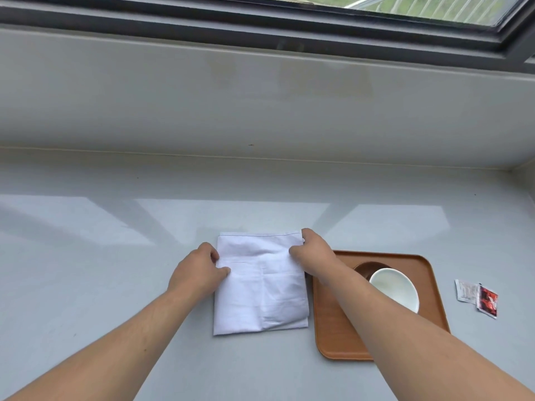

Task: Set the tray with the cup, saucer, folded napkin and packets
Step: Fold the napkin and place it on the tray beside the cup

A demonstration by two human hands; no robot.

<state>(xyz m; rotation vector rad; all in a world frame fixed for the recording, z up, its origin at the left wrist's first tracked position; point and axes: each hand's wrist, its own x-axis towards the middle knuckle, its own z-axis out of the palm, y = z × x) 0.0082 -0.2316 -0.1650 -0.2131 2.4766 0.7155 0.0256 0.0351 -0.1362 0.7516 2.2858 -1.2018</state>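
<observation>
A white cloth napkin (pixel 260 287) lies folded on the grey counter, just left of the brown tray (pixel 333 328). My left hand (pixel 199 270) pinches the napkin's left edge. My right hand (pixel 312 250) grips its far right corner. On the tray a white cup (pixel 395 287) sits on a dark brown saucer (pixel 363 269), partly hidden by my right forearm. Two packets (pixel 477 296), one white and one red, lie on the counter to the right of the tray.
The grey counter (pixel 115 227) runs to a low wall below a window with a dark frame (pixel 260 30). The counter's right end meets a corner at the far right.
</observation>
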